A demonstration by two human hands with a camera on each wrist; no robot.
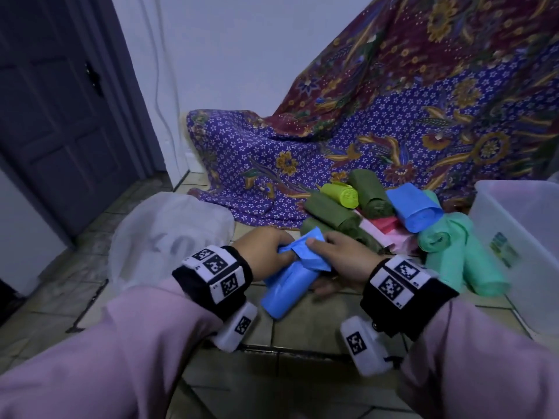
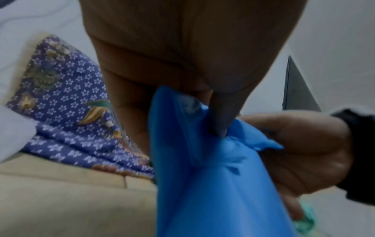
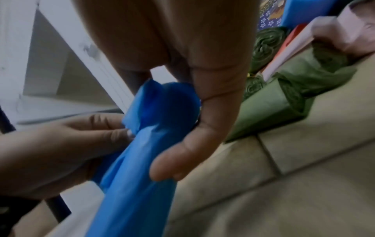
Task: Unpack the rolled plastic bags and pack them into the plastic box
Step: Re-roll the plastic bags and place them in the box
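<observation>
Both hands hold one blue roll of plastic bags (image 1: 287, 285) low over the tiled floor. My left hand (image 1: 269, 252) pinches the loose blue flap at the roll's far end, shown close up in the left wrist view (image 2: 202, 128). My right hand (image 1: 338, 258) grips the same end from the right, thumb on top and fingers curled under the roll (image 3: 158, 121). More rolls lie in a pile beyond: dark green rolls (image 1: 329, 211), a lime roll (image 1: 343, 193), another blue roll (image 1: 414, 210) and mint-green rolls (image 1: 450, 246). The translucent plastic box (image 1: 520, 237) stands at the right.
A patterned purple and maroon cloth (image 1: 393, 116) drapes over something behind the pile. A white plastic sack (image 1: 169, 234) lies on the tiles at the left. A dark door (image 1: 60, 116) stands at the far left. Pink and red packaging (image 1: 384, 229) lies among the rolls.
</observation>
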